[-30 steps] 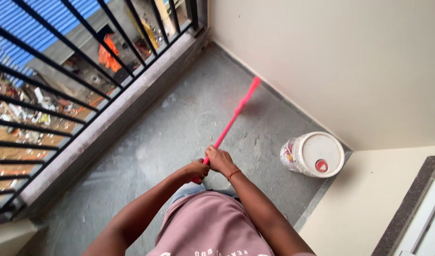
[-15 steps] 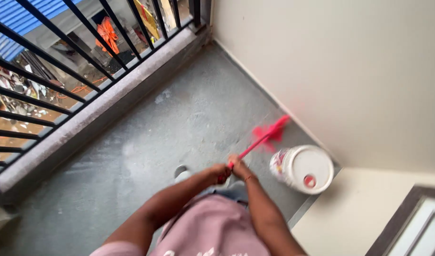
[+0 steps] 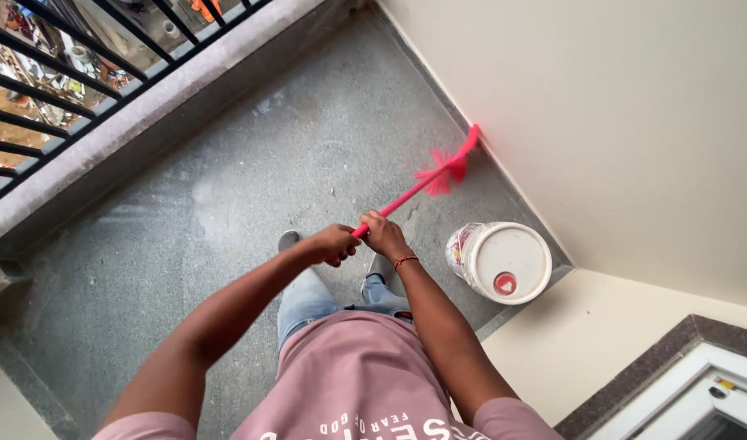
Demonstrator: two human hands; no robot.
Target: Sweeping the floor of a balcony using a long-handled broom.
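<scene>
Both of my hands grip the near end of a pink broom (image 3: 422, 186). My left hand (image 3: 334, 243) closes on the handle closest to my body, and my right hand (image 3: 382, 234), with a thin bracelet on its wrist, holds it just beyond. The handle slants up and to the right. Its pink bristles touch the grey balcony floor (image 3: 251, 155) at the foot of the cream wall (image 3: 618, 122).
A white lidded bucket (image 3: 500, 261) stands in the corner to my right, close to the broom head. A black metal railing (image 3: 56, 73) on a low concrete curb runs along the left. A dark door frame (image 3: 675, 367) sits at lower right.
The broom head swung from far along the wall down next to the bucket, then back out to the wall base. The view tilted downward, showing my legs and feet.
</scene>
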